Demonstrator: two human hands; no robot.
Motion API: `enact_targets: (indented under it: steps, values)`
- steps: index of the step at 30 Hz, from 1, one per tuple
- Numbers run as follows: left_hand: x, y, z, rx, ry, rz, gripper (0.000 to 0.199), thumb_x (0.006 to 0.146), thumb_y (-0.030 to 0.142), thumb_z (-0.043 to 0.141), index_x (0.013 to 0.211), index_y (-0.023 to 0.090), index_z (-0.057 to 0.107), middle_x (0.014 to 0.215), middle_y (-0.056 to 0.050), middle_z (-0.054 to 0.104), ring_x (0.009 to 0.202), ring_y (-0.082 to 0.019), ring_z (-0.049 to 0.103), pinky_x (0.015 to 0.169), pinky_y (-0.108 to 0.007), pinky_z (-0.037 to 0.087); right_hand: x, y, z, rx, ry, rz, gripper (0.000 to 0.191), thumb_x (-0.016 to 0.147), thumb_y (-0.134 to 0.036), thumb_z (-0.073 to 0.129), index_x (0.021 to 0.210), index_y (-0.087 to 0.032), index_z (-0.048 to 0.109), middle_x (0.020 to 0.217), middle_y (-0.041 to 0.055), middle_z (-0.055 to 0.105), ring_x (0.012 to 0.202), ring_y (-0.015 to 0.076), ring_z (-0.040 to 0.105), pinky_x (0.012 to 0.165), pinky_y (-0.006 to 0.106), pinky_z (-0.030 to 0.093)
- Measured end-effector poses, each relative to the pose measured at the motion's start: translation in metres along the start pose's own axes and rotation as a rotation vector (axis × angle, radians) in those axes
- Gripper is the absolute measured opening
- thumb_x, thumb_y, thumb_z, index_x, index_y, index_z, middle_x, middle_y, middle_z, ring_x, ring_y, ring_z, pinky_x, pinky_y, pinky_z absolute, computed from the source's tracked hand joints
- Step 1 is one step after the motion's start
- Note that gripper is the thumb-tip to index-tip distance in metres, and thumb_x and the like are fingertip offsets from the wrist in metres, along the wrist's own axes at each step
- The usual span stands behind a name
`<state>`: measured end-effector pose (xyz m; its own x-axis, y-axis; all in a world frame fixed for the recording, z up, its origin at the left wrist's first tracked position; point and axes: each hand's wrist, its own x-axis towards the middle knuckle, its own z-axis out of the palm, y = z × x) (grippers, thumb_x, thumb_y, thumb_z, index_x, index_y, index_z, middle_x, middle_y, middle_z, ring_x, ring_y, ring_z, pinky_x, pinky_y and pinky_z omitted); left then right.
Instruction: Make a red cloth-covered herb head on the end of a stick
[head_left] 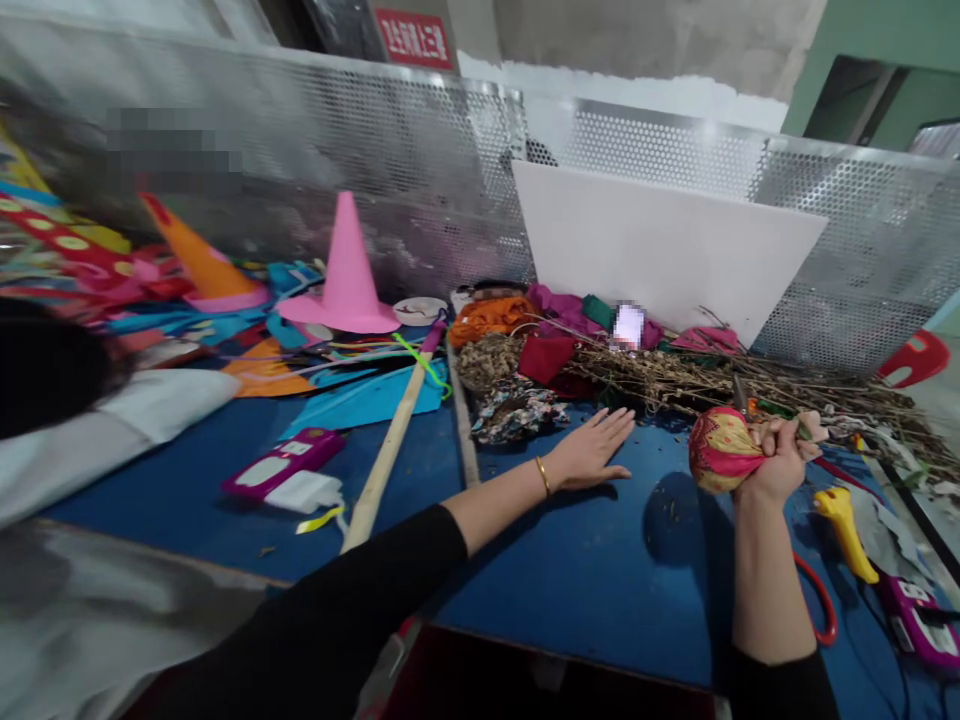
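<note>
My left hand (pixel 595 452) lies flat on the blue tabletop (pixel 570 590), fingers stretched out toward a heap of dry twigs (pixel 652 380). Nothing is in it. On the right, my right hand (pixel 780 460) grips the gathered neck of a round, stuffed cloth bundle (pixel 721 448) in red and yellow patterned fabric. The bundle is raised over the table, and its shadow falls below it. Loose cloth ends stick out past my fingers. Close behind the bundle, a dark pointed tool (pixel 741 396) shows in part; the rest of it is hidden.
Fabric scraps (pixel 495 318) are piled behind my left hand, before a white board (pixel 660 250). To the right lie a yellow-handled tool (pixel 847 530) and a purple device (pixel 926 625). Leftward are a wooden stick (pixel 386 455), a pink felt hat (pixel 345 275) and a co-worker's white sleeve (pixel 165 410).
</note>
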<state>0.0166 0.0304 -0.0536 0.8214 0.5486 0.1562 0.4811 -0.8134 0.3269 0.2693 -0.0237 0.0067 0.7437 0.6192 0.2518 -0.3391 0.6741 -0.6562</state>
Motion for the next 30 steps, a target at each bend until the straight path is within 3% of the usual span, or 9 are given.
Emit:
enact_targets:
  steps: [5,8,12,14,17,19,21,27,30]
  values:
    - [0.016,0.063,0.036,-0.140,-0.135,0.476,0.090,0.079,0.069,0.053,0.149,0.017,0.030,0.153,-0.016,0.033,0.145,-0.029,0.025,0.120,-0.044,0.005,0.008,-0.003,-0.012,0.045,0.014,0.026,0.035,0.079,-0.044,0.072,0.070,-0.019,0.048,0.050,-0.0115,0.032,0.045,0.0047,0.037,0.049,0.019,0.039]
    - [0.032,0.059,0.047,-0.203,-0.128,0.575,0.091,0.077,0.066,0.059,0.147,0.014,0.034,0.150,-0.018,0.039,0.141,-0.031,0.034,0.120,-0.042,0.010,0.009,0.000,-0.014,0.051,0.017,0.045,0.037,0.077,-0.044,0.073,0.070,-0.019,0.048,0.050,-0.0119,0.032,0.044,0.0042,0.035,0.048,0.018,0.039]
    - [0.059,0.009,0.009,-0.146,0.052,0.217,0.079,0.081,0.065,0.056,0.138,0.010,0.048,0.148,-0.022,0.040,0.142,-0.036,0.030,0.118,-0.052,0.009,0.008,0.005,-0.011,0.002,-0.001,0.024,0.037,0.077,-0.044,0.072,0.071,-0.020,0.045,0.055,-0.0108,0.037,0.044,0.0039,0.035,0.049,0.020,0.039]
    - [0.059,0.002,-0.009,-0.232,0.184,0.120,0.063,0.088,0.058,0.050,0.136,0.016,0.051,0.149,-0.017,0.041,0.143,-0.031,0.027,0.119,-0.050,0.009,0.005,0.009,-0.007,0.016,0.032,0.009,0.036,0.074,-0.042,0.075,0.073,-0.020,0.046,0.059,-0.0102,0.042,0.044,0.0030,0.032,0.048,0.020,0.038]
    - [0.045,0.028,-0.007,-0.667,0.365,-0.012,0.079,0.081,0.062,0.058,0.145,0.021,0.038,0.149,-0.016,0.040,0.138,-0.030,0.037,0.114,-0.046,0.029,-0.012,0.021,0.005,0.031,0.056,0.060,0.039,0.069,-0.044,0.078,0.073,-0.020,0.047,0.058,-0.0104,0.044,0.042,0.0021,0.028,0.045,0.019,0.034]
    - [0.034,0.051,0.009,-1.020,0.396,-0.056,0.117,0.057,0.065,0.078,0.151,0.023,0.022,0.153,-0.017,0.031,0.137,-0.035,0.038,0.109,-0.045,0.038,-0.029,0.032,0.013,-0.017,0.029,0.116,0.042,0.068,-0.048,0.078,0.069,-0.020,0.047,0.053,-0.0111,0.040,0.041,0.0025,0.027,0.043,0.019,0.030]
    - [0.027,0.067,0.025,-1.220,0.444,-0.140,0.130,0.041,0.055,0.090,0.149,0.023,0.024,0.148,-0.017,0.038,0.132,-0.035,0.043,0.109,-0.044,0.038,-0.047,0.043,0.019,-0.100,-0.012,0.159,0.044,0.069,-0.051,0.076,0.065,-0.019,0.046,0.047,-0.0117,0.034,0.039,0.0032,0.027,0.040,0.019,0.025]
    - [0.025,0.064,0.027,-1.548,0.496,-0.267,0.082,0.051,0.036,0.089,0.122,0.019,0.051,0.114,-0.009,0.063,0.105,-0.026,0.061,0.099,-0.040,0.045,-0.077,0.044,0.032,-0.185,-0.114,0.177,0.037,0.079,-0.045,0.069,0.065,-0.020,0.046,0.051,-0.0101,0.037,0.044,0.0052,0.033,0.046,0.021,0.029]
    - [0.024,0.057,0.017,-1.803,0.362,-0.243,0.065,0.057,0.038,0.084,0.113,0.017,0.058,0.107,-0.009,0.067,0.102,-0.025,0.063,0.099,-0.041,0.045,-0.082,0.035,0.038,-0.197,-0.238,0.099,0.034,0.081,-0.037,0.068,0.063,-0.020,0.044,0.053,-0.0085,0.041,0.053,0.0084,0.044,0.058,0.024,0.040]
